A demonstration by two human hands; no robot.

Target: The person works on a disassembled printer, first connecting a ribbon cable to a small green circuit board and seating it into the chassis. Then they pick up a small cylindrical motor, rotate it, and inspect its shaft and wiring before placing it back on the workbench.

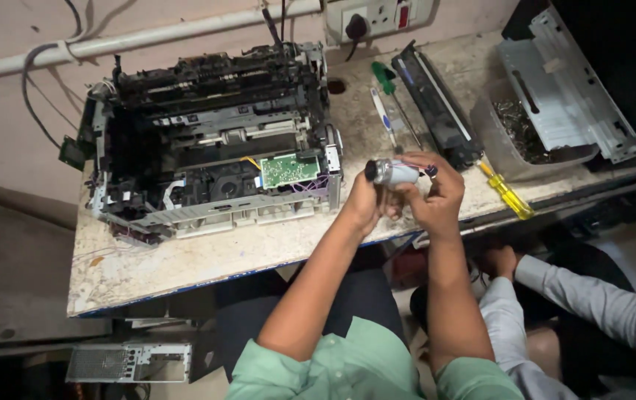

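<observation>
Both of my hands hold a small grey cylindrical part [394,172] with a black end cap, above the front right edge of the worktable [184,263]. My left hand [362,201] grips it from below. From the right, my right hand [434,191] closes over its other end. To the left of my hands sits an opened, stripped-down printer [210,141] with a green circuit board [288,169] exposed.
A long black cartridge [440,104], a green-handled screwdriver [386,78], a blue-and-white tool [381,111] and a yellow screwdriver [507,194] lie on the table. A plastic tub of small metal parts [514,137] and a grey metal panel [566,85] sit at right. Another person's hand [499,261] is below the table edge.
</observation>
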